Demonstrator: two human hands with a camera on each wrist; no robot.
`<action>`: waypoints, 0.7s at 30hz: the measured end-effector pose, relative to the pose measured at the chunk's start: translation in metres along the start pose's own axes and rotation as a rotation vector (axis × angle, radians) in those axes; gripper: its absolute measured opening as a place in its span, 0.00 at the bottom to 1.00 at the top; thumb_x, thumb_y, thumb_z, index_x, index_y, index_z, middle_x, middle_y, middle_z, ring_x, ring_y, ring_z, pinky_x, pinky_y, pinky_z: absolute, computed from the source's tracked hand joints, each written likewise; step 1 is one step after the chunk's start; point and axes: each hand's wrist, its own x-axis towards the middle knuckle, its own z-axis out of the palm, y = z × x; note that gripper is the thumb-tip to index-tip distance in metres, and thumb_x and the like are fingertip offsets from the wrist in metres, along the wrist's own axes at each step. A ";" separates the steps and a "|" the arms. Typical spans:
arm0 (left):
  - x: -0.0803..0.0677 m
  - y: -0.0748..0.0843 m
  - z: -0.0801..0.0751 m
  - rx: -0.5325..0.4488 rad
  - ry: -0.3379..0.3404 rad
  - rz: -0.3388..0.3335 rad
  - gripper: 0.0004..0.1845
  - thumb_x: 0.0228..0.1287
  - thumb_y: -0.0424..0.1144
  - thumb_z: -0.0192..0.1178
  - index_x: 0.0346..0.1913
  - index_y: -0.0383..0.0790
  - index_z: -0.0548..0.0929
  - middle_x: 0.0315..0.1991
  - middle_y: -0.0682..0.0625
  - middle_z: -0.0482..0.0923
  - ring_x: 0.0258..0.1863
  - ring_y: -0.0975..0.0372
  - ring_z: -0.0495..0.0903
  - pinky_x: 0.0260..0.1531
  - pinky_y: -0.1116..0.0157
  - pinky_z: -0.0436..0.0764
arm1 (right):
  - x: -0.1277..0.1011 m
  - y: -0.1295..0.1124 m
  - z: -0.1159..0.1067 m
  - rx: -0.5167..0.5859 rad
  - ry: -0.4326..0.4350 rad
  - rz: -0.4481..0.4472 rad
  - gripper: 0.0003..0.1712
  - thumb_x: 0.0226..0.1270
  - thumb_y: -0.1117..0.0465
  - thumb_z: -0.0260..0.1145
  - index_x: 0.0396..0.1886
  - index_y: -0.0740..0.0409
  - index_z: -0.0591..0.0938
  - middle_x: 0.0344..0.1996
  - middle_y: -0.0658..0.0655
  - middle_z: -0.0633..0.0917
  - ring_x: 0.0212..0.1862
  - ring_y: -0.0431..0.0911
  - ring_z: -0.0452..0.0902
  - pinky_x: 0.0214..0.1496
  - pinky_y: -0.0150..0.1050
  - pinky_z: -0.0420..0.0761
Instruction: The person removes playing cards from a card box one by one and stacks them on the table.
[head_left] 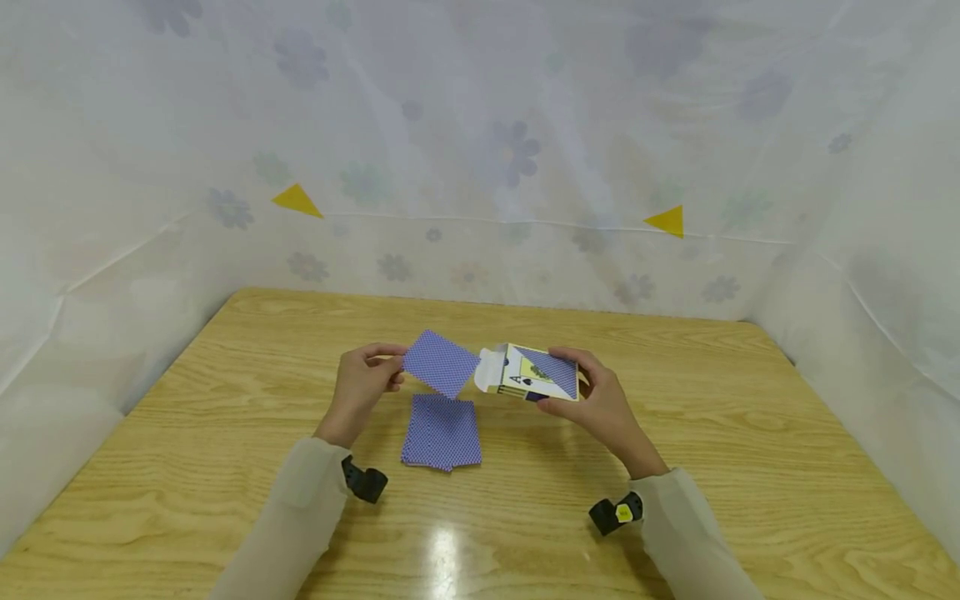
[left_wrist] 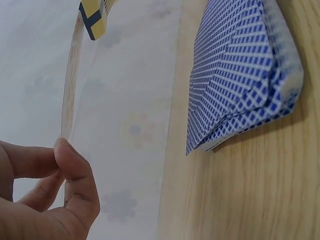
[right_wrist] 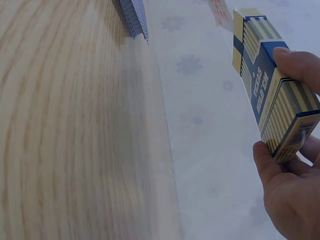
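My left hand point(head_left: 365, 380) pinches a blue-checked playing card point(head_left: 441, 363) by its left edge, held face down in the air; whether it is a single card I cannot tell. In the left wrist view the card point(left_wrist: 71, 82) appears nearly edge-on between thumb and fingers. My right hand point(head_left: 596, 400) grips a card box point(head_left: 542, 372) printed with an ace, tilted above the table. Its flap point(head_left: 491, 369) stands out to the left, close to the card's right corner. Below the held card lies a loose stack of playing cards point(head_left: 442, 433), backs up.
The wooden table point(head_left: 675, 450) reaches back to a white flowered curtain point(head_left: 480, 150), which also hangs at both sides. Two yellow triangles point(head_left: 297, 201) mark the curtain. Black bands point(head_left: 365, 481) sit on both wrists.
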 end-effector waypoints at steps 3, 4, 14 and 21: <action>0.000 0.001 -0.001 -0.006 0.007 -0.007 0.13 0.68 0.29 0.54 0.50 0.25 0.79 0.27 0.51 0.79 0.22 0.69 0.77 0.25 0.74 0.79 | 0.000 -0.001 -0.001 0.000 0.005 -0.002 0.39 0.53 0.66 0.74 0.66 0.59 0.69 0.65 0.58 0.68 0.59 0.49 0.66 0.51 0.22 0.72; 0.001 0.000 -0.002 -0.005 0.009 -0.008 0.13 0.68 0.29 0.54 0.50 0.25 0.79 0.26 0.51 0.79 0.22 0.69 0.77 0.25 0.75 0.79 | 0.000 -0.001 -0.001 0.002 0.006 -0.002 0.39 0.53 0.67 0.73 0.66 0.60 0.69 0.65 0.58 0.68 0.59 0.49 0.66 0.51 0.22 0.72; 0.004 -0.008 -0.002 0.124 -0.046 0.013 0.11 0.70 0.28 0.50 0.47 0.25 0.79 0.24 0.50 0.74 0.23 0.66 0.72 0.26 0.70 0.77 | 0.000 -0.001 0.000 0.016 0.002 -0.006 0.39 0.53 0.67 0.73 0.66 0.58 0.69 0.65 0.59 0.68 0.58 0.48 0.66 0.52 0.22 0.72; 0.006 -0.013 0.003 0.176 -0.098 -0.009 0.12 0.72 0.27 0.44 0.46 0.25 0.77 0.26 0.50 0.71 0.24 0.64 0.69 0.25 0.70 0.72 | 0.000 0.000 0.000 0.017 -0.003 -0.002 0.39 0.53 0.66 0.74 0.66 0.57 0.70 0.65 0.58 0.68 0.58 0.49 0.66 0.51 0.23 0.73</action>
